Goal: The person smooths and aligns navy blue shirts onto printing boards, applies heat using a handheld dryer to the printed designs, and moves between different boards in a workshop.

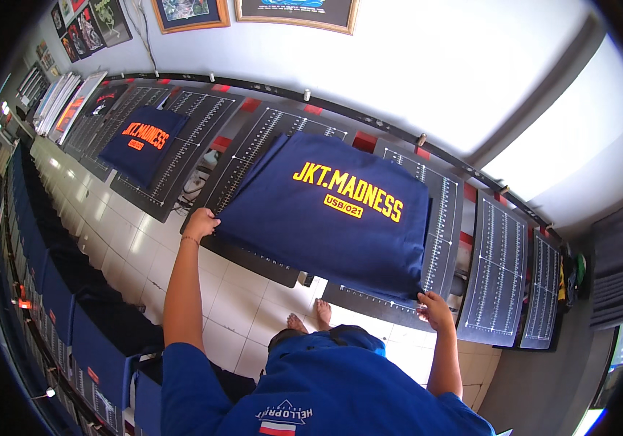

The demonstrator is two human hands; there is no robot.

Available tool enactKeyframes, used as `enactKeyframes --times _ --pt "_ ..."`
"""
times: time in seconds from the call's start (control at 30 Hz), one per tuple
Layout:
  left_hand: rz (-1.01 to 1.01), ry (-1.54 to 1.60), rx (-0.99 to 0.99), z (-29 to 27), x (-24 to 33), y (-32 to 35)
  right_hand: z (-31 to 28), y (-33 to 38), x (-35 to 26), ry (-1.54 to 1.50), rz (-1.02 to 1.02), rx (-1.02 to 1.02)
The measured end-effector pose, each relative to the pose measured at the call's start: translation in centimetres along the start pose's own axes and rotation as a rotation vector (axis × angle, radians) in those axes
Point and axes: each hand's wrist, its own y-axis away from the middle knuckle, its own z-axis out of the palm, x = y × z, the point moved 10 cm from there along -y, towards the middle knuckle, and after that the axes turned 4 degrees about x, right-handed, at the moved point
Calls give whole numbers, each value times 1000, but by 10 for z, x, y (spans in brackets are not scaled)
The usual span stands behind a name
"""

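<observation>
A navy shirt (pixel 311 251) with yellow printed lettering lies spread in front of me, print side up, across two black boards. My left hand (pixel 201 223) pinches its near left corner, fingers closed on the cloth. At the near right corner, my right hand (pixel 436 311) grips the edge between thumb and fingers. The cloth stretches fairly flat between both hands, with layers showing at its left side. The boards beneath it, such as the left black board (pixel 257 134), are marked with white ruler lines and partly covered.
Farther left, another navy shirt (pixel 144 145) with orange-red lettering rests on a board. More ruled boards (pixel 498 269) stand to the right. A dark rail (pixel 369 116) runs along the wall behind. Navy garments (pixel 101 320) line a row at my lower left. Pale floor tiles (pixel 235 320) lie below.
</observation>
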Motion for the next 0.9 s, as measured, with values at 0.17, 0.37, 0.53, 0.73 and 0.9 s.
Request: enactKeyframes --times 0.17,0.37,0.53,0.73,0.9 --pt "-127 -2 -80 2 8 0 -3 2 13 -48 45 -60" --pt "-38 750 -195 -4 55 -19 -20 -25 -53 -395 -306 21" --pt "299 1183 -163 -49 238 -64 -64 -72 -220 -643 -551 42" --pt "569 1107 -8 -132 338 -12 -73 55 -310 -582 -792 269" --pt "575 1049 -48 -133 277 12 -58 63 -240 -510 -768 217"
